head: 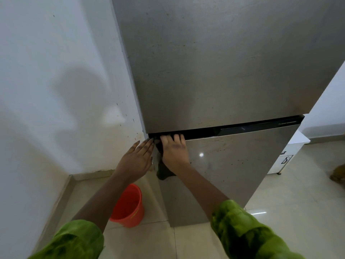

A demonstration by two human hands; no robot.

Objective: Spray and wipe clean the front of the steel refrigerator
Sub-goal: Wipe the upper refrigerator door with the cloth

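Note:
The steel refrigerator [214,71] fills the upper middle of the head view, its front speckled with small marks. A black gap [242,128] runs between the upper and lower doors. My right hand [174,152] presses a dark cloth [164,171] against the top left corner of the lower door, fingertips curled into the gap. The cloth hangs down below my palm. My left hand [138,157] lies flat with straight fingers against the refrigerator's left edge, right beside the cloth. No spray bottle is in view.
An orange bucket [128,206] stands on the tiled floor [289,212] by the refrigerator's lower left corner. A white wall [56,71] closes the left side. A white cabinet [287,157] with dark handles sits to the right, behind the refrigerator.

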